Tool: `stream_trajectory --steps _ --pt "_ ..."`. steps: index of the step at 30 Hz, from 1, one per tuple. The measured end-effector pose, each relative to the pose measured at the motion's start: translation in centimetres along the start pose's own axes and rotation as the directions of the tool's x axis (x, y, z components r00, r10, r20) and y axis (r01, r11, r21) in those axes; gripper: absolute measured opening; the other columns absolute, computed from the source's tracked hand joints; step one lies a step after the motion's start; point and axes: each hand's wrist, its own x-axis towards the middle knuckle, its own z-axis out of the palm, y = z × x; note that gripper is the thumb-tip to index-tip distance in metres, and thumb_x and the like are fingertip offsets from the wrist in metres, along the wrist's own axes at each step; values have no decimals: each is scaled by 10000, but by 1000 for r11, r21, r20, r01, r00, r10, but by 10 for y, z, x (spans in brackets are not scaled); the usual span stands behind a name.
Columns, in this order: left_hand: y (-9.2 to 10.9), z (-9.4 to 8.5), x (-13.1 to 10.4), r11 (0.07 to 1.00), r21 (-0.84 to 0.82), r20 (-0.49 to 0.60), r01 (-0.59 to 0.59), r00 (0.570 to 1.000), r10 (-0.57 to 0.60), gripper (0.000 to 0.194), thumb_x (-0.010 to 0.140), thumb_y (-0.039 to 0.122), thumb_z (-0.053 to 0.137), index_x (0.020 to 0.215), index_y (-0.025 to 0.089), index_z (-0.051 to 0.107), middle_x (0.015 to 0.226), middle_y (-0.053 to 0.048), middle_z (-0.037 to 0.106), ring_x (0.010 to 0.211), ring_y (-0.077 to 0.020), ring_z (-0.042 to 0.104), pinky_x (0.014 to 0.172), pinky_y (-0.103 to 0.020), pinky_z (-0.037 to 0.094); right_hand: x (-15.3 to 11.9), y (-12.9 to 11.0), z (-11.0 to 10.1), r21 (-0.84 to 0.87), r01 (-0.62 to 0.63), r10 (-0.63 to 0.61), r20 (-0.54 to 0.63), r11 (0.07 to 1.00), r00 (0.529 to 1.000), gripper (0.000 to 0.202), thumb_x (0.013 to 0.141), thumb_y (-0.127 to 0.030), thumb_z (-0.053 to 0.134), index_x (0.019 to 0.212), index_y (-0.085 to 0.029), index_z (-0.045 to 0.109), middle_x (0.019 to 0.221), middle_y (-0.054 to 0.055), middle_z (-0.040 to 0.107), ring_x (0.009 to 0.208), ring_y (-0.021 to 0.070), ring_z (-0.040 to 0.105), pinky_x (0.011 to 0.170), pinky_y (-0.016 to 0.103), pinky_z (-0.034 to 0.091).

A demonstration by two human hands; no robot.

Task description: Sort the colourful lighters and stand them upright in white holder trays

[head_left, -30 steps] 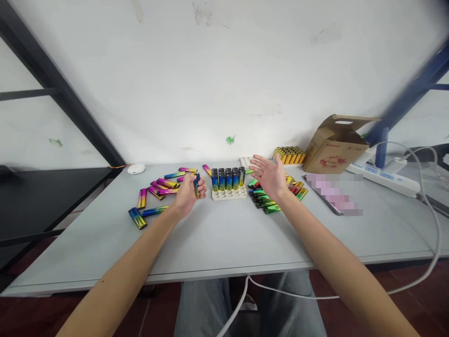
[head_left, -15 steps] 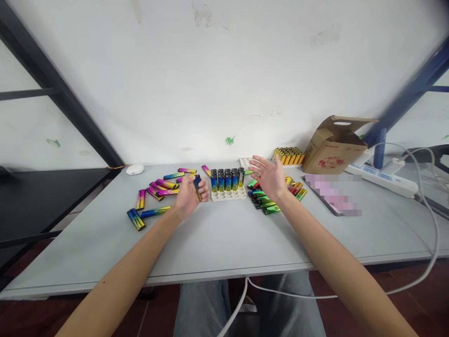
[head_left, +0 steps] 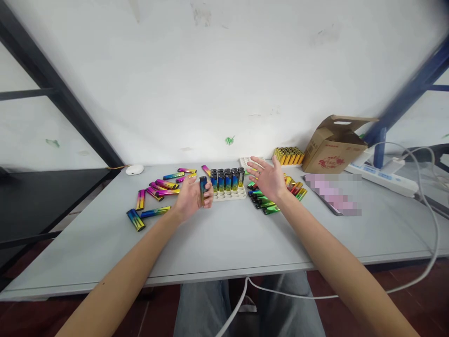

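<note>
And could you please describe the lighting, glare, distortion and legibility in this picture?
Head view: soft light on the matte white wall; sheen on the slim blue-and-yellow case lying furthest left; seeming wide-angle stretch toward the edges; coarse pixel blocks over the flat pink sheet; brown cardboard box's small print illegible.

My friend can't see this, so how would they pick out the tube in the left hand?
On the grey table, find the front white tray. At its left end, the left hand holds a black-topped blue tube, the only one held.

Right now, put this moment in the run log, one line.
left hand: holds shiny black-capped blue tube | right hand: open, empty | white holed rack: partly filled
</note>
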Motion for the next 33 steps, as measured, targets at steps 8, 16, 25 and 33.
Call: stream_trajectory --steps 8,16,25,33 --pt "-4 3 -1 996 76 17 -36 999 35 99 799 168 540 887 189 500 742 -18 560 599 -134 539 517 -250 432 -5 -2 5 -66 56 -52 59 996 997 651 842 -762 282 1017 -257 652 901 50 694 785 205 649 701 345 500" --pt "-16 0 3 885 450 91 -119 992 87 250 805 328 707 953 154 605 919 -98 702 753 -179 683 651 -301 555 -35 16 34 -556 503 -331 386 661 861 306 874 -481 562 1000 -230 683 964 57 710 904 216 641 794 360 487" --pt "-22 1 3 798 585 58 -147 989 139 247 752 361 753 815 135 675 780 -89 726 654 -194 704 538 -279 582 -38 35 47 -495 428 -256 378 756 890 251 761 -375 710 943 -202 697 878 47 724 828 197 668 773 348 528" --pt "-26 4 5 777 621 25 -103 993 112 311 745 410 747 850 124 681 792 -73 744 717 -185 711 686 -320 607 -32 33 51 -390 324 -225 277 862 934 303 659 -358 782 870 -167 678 806 51 710 767 181 673 717 315 542"
